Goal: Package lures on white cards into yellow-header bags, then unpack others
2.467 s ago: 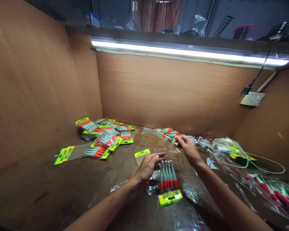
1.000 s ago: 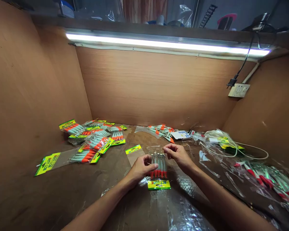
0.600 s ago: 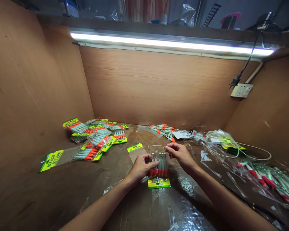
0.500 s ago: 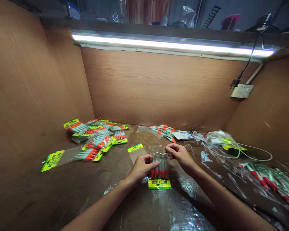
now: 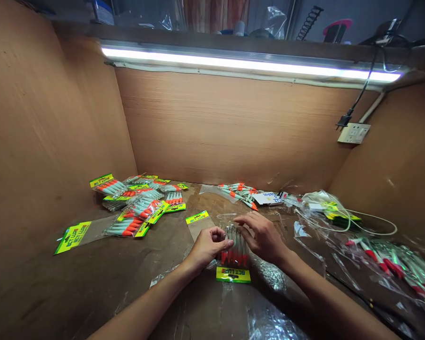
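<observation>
A clear packet of fishing lures (image 5: pixel 234 252), pale green with orange ends, lies in front of me on the brown table. Its yellow-green header card faces me, and the metal ends of the lures point away. My left hand (image 5: pixel 209 246) grips the packet's left edge, thumb on top. My right hand (image 5: pixel 264 236) is bent over the far right corner, with its thumb and forefinger closed around the plastic at the far end. How firmly it pinches is hard to see. Just beyond my left hand is a flat plastic bag (image 5: pixel 198 222) with a yellow header.
Filled lure packets (image 5: pixel 141 208) are heaped at the left, beside a flat bag with a yellow header (image 5: pixel 73 236). Loose lures (image 5: pixel 239 192) and a white card (image 5: pixel 267 198) lie at the back. At the right are red-tipped lures (image 5: pixel 393 262), a white cord (image 5: pixel 375 233) and plastic scraps.
My right hand has moved left and turned over the packet's far end, its fingers now over the lure tops. My left hand keeps its hold on the packet's left edge.
</observation>
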Available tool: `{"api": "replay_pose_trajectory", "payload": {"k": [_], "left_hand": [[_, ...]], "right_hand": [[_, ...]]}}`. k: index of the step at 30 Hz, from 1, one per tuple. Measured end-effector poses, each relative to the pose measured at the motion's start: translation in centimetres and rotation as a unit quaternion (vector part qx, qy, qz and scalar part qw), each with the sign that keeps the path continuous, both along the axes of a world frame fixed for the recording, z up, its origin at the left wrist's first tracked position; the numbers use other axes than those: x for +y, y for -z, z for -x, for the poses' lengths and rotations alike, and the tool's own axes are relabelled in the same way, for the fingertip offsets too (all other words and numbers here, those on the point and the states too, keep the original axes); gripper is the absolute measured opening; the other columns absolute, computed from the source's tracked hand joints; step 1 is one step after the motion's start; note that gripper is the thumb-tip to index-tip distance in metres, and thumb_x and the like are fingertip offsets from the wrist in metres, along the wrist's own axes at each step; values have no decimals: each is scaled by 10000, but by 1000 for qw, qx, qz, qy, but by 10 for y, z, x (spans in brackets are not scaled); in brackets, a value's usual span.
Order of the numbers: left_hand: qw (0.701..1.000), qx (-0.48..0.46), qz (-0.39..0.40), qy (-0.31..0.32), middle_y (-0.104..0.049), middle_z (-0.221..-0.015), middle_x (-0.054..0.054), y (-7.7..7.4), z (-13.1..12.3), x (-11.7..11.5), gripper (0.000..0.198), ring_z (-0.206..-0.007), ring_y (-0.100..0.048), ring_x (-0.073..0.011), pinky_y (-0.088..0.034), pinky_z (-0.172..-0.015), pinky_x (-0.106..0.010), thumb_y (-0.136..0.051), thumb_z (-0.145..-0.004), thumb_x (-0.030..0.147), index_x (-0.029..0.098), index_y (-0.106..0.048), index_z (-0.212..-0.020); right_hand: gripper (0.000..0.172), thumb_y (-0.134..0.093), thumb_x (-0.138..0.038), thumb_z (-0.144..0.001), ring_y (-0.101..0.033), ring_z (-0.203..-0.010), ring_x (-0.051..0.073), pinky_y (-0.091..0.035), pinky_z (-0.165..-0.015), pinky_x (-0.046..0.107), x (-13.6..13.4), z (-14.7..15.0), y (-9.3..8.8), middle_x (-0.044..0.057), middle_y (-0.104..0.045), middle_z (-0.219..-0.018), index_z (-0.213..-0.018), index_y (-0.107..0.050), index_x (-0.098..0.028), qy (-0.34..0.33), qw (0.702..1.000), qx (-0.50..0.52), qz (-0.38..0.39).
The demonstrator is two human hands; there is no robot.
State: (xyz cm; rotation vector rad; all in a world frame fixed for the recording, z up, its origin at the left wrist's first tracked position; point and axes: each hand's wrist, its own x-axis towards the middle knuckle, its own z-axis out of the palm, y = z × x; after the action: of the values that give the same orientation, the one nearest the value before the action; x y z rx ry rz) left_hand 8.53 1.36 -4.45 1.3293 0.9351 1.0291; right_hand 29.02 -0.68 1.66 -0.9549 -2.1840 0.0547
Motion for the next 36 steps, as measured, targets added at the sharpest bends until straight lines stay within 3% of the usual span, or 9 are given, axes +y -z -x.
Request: {"api": "replay_pose_trajectory", "payload": {"k": [6,19,22,27,31,36], "left_hand": [[1000,-2,9,3,-603,-661,10,-4,1,-4,436,-593,-541,-103,-421,-547,-202,-880,-608,423,135,-585,-752],[999,-4,44,18,-613,-703,9,-16,-1,-13,392,-618,-530,-102,-415,-553,-201,-859,-639,417,139,-623,-784],[999,-21,39,26,-610,-726,4,-14,0,-12,382,-649,-533,-105,-406,-562,-195,-859,-642,402,136,-619,-774],[998,-33,41,29,-595,-713,12,-7,2,-7,369,-622,-506,-91,-373,-541,-186,-857,-653,382,132,-617,-778],[996,-57,58,31,-592,-707,11,-3,1,-9,373,-604,-499,-87,-351,-518,-182,-862,-652,381,132,-607,-764],[989,-103,92,49,-584,-738,21,-3,-1,-12,404,-635,-540,-100,-423,-557,-202,-868,-649,411,146,-597,-788]], "right_hand": [[182,-567,-165,-946,-589,-836,187,-441,-742,313,6,-3,0,37,-639,-861,-1018,-719,-235,-3,998,26,53],[88,-605,-177,-917,-603,-818,173,-443,-725,289,6,-12,-15,30,-685,-855,-885,-684,-197,-19,995,-16,96],[79,-598,-177,-920,-599,-815,173,-444,-724,289,6,-12,-14,30,-683,-853,-886,-667,-193,-16,994,-19,103],[163,-553,-210,-960,-603,-851,183,-451,-750,299,5,-10,-11,55,-690,-951,-1076,-668,-207,-27,994,-6,109],[159,-553,-212,-965,-597,-851,186,-449,-759,303,4,-10,-13,49,-680,-906,-1028,-698,-213,-46,994,-13,102],[175,-556,-209,-964,-594,-834,193,-451,-739,310,3,-9,-12,53,-666,-865,-998,-727,-216,-47,995,-9,91]]}}
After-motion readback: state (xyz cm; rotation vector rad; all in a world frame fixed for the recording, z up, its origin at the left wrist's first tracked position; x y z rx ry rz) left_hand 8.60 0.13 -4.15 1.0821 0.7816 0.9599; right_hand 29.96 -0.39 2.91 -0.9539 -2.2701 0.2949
